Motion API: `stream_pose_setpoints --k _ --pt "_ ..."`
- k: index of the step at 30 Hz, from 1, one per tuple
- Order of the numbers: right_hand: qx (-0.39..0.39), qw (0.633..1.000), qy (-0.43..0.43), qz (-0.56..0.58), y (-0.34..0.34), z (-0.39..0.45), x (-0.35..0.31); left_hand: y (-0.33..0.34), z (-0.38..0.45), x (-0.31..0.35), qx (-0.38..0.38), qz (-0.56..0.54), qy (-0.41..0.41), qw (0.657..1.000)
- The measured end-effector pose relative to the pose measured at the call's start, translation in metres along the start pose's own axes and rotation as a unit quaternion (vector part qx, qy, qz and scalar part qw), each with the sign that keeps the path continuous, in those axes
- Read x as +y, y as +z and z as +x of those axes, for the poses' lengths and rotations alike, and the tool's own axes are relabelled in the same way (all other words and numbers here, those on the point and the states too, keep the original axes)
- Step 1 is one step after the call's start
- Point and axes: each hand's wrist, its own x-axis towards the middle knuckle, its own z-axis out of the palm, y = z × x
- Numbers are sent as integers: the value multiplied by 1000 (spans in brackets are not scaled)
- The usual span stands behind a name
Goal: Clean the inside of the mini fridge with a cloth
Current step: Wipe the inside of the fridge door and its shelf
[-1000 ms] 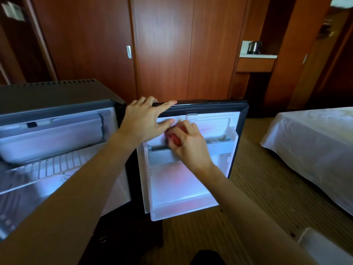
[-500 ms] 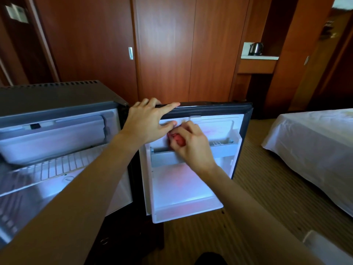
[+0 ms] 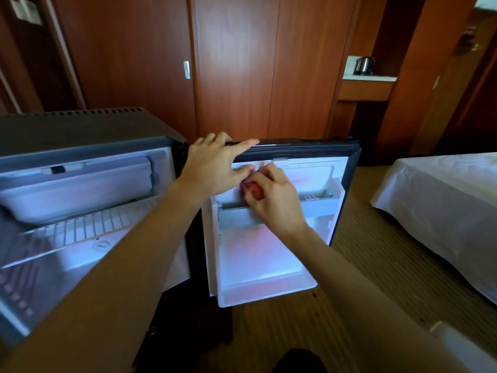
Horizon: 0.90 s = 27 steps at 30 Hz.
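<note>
Cloth (image 3: 252, 190) bunched inside curled right hand (image 3: 271, 200) fingers | left hand (image 3: 215, 165) fingers flat, released, on fridge door (image 3: 309, 145)

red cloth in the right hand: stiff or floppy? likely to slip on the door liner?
Likely floppy: the red cloth is bunched into a small wad inside the right hand, so it compresses easily. Probably light, since fingertips alone hold it. It may slide readily on the glossy door liner; the left hand steadies the door's top edge.

Around the one open fridge (image 3: 80, 135), two hands are counted, left (image 3: 212, 168) and right (image 3: 274, 200), with one red cloth (image 3: 252, 190). One kettle (image 3: 363, 65) and one bed (image 3: 443, 189) are seen to its right.
</note>
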Motion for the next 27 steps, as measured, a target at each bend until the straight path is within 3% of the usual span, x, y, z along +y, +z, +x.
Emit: stream_pose_setpoints --k 2,8,16,19,21,24,27 --pt "-5 1000 8 -16 -14 -2 18 0 0 1 -6 -2 -10 1000" --pt "48 984 164 -39 -55 -10 76 -2 -2 1 -6 -5 -8 1000" --pt "-3 1000 21 1 3 -3 -6 1 1 3 5 -1 -13 1000" --pt "-16 1000 5 21 -1 -4 -1 0 2 2 2 -2 -13 1000" --pt "-11 999 48 17 -17 -5 27 1 2 1 -5 -9 -15 1000" --pt "42 982 185 2 -50 -7 76 0 1 1 -8 -12 -12 1000" --pt "63 976 207 -9 -48 -5 76 0 0 2 -8 -5 -12 1000"
